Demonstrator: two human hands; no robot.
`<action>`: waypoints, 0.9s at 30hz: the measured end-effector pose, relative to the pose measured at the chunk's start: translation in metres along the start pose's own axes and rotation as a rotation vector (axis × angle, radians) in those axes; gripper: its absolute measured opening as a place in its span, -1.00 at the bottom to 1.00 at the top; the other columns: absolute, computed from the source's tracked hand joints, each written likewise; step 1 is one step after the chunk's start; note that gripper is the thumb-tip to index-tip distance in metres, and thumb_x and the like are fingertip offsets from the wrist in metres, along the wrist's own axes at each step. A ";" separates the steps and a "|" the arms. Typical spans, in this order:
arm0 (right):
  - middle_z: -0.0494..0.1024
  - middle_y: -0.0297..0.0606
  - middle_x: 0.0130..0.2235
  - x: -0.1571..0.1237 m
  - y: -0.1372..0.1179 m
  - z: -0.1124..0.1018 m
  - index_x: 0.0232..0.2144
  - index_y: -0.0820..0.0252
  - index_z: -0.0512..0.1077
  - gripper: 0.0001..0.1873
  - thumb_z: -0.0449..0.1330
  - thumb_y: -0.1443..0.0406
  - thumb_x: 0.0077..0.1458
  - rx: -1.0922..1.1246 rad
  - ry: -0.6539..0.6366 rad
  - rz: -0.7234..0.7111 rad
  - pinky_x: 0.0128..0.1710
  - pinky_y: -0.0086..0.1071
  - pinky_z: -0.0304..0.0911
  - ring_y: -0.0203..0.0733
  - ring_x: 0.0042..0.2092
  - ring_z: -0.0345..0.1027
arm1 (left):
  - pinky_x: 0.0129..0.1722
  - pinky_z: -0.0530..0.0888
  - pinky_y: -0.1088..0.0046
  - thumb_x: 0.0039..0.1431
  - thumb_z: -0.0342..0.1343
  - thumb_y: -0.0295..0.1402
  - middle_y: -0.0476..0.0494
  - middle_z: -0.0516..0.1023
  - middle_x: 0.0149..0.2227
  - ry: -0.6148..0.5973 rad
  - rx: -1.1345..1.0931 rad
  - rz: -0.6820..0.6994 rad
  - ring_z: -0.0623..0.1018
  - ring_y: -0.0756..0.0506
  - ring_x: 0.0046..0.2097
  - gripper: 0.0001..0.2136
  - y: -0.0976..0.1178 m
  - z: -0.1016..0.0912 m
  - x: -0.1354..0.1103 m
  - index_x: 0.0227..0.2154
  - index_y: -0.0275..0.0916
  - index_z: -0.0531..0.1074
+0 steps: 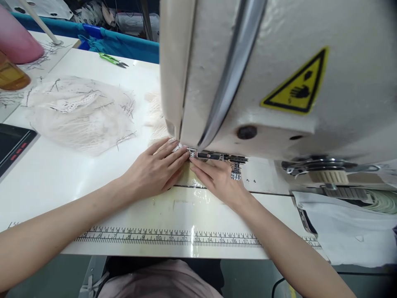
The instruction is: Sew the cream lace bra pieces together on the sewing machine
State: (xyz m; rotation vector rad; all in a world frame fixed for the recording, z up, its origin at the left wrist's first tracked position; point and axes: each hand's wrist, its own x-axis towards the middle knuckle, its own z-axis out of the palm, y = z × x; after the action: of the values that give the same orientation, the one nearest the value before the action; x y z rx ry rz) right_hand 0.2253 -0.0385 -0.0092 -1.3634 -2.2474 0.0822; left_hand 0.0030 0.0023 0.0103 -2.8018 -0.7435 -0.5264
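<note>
My left hand (155,167) lies flat, fingers stretched out together, beside the sewing machine's presser foot (192,153). Under its fingertips is a bit of white lace trim (177,147), mostly covered. Cream sheer fabric (156,116) spreads behind that hand and passes out of sight behind the machine head. From the right, my right hand (221,178) reaches to the foot, its thumb and forefinger extended and slightly apart. The metal foot fittings (235,165) hide part of this hand. Whether cloth lies under its fingers I cannot tell.
The sewing machine head (279,74) fills the upper right. A sheer lace piece (83,116) with loose dark threads lies left, with green thread snips (113,60) behind. A dark panel (14,145), pink thread cone (18,37) and printed ruler (186,238) are around; white cloth (350,231) lies right.
</note>
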 end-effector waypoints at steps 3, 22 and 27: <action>0.56 -0.35 -0.37 0.000 0.000 0.000 -0.06 0.01 0.52 -0.72 0.10 0.13 0.29 -0.016 0.022 -0.009 -0.36 -0.38 0.21 -0.30 -0.35 0.42 | 0.16 0.42 0.03 0.32 -0.04 -0.35 -0.27 0.56 0.03 -0.007 -0.001 0.000 0.50 -0.29 0.13 -0.68 0.000 -0.001 0.000 0.04 -0.36 0.43; 0.58 -0.21 -0.31 0.002 -0.001 0.002 0.03 0.06 0.46 -0.65 0.04 0.13 0.32 -0.273 -0.014 -0.056 -0.10 -0.21 0.22 -0.12 -0.20 0.44 | 0.21 0.32 -0.03 0.28 -0.09 -0.31 -0.31 0.55 0.03 -0.068 0.029 -0.088 0.41 -0.32 0.20 -0.62 0.002 0.000 0.001 0.05 -0.38 0.42; 0.62 -0.16 -0.22 -0.001 0.006 0.006 -0.03 0.04 0.50 -0.64 -0.01 0.10 0.33 -0.152 0.078 0.092 -0.12 -0.14 0.29 -0.07 -0.19 0.46 | 0.23 0.29 -0.02 0.28 -0.07 -0.29 -0.31 0.54 0.04 -0.085 0.035 -0.094 0.42 -0.31 0.19 -0.60 0.001 0.000 0.000 0.08 -0.38 0.41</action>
State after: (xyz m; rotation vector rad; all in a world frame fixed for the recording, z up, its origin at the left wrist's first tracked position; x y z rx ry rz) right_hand 0.2278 -0.0355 -0.0164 -1.5225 -2.1624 -0.1108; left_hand 0.0035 0.0016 0.0104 -2.7828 -0.8966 -0.4069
